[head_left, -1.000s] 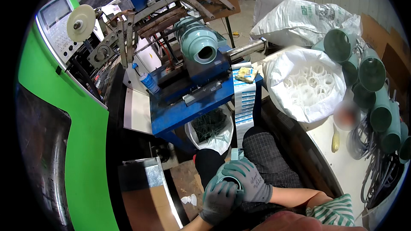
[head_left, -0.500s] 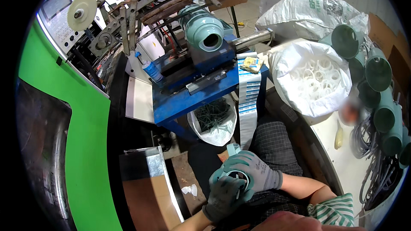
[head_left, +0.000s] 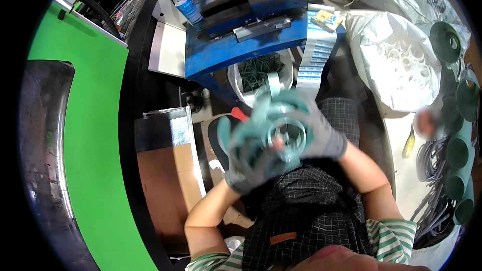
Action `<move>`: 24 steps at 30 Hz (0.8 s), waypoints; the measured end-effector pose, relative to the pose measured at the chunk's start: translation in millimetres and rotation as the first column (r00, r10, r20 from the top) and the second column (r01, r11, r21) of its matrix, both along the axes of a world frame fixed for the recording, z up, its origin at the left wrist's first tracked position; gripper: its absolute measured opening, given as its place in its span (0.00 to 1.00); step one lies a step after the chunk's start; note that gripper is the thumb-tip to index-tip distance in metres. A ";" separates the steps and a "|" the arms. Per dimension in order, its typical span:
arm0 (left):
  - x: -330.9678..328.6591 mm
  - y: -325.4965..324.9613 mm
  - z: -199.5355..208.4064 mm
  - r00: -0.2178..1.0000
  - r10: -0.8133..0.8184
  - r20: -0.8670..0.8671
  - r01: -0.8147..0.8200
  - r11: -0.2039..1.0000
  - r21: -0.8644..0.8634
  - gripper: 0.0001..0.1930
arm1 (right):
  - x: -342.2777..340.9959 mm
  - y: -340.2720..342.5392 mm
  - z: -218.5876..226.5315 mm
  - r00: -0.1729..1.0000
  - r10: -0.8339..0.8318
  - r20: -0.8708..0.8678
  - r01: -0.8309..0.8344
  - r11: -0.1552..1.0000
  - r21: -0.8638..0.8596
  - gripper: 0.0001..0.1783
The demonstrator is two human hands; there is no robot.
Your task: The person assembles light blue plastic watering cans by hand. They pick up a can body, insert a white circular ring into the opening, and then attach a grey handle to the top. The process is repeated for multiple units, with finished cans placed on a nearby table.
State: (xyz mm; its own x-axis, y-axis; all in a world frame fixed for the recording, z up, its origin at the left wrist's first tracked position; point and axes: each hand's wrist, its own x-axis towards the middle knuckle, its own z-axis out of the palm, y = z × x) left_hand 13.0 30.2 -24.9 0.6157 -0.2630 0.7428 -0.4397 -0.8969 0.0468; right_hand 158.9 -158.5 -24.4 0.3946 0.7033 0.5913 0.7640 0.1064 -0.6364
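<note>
Over my lap, a round hollow teal plastic part (head_left: 286,133) is held with its open end facing up. From its far side sticks a pale teal strap-like piece (head_left: 272,83), perhaps a handle. My right hand (head_left: 321,133), in a grey glove with green fingers, is wrapped round the part's right side. Against its left side is my left hand (head_left: 246,160), gloved alike, with one finger or thumb standing out to the left. Motion smears the left fingers, so their grip is unclear.
Ahead stands a blue machine table (head_left: 241,55) with a blue-labelled bottle (head_left: 188,9) and a hanging label strip (head_left: 316,50). Beneath is a bag of dark green scraps (head_left: 261,70). Right: a white sack of pale rings (head_left: 401,65), teal tubes (head_left: 458,151), a yellow-handled tool (head_left: 408,146). Left: an open carton (head_left: 165,185).
My view has tilted down, so the machine sits higher in the picture. Both hands have lifted the teal part away from my lap, and the left hand's fingers have moved off its opening.
</note>
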 end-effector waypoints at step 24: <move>3.7 -63.1 -34.9 0.922 -0.322 -0.217 0.192 0.863 -0.467 0.51 | 49.2 -186.9 5.0 0.678 -0.701 -0.223 0.688 0.711 -0.144 0.09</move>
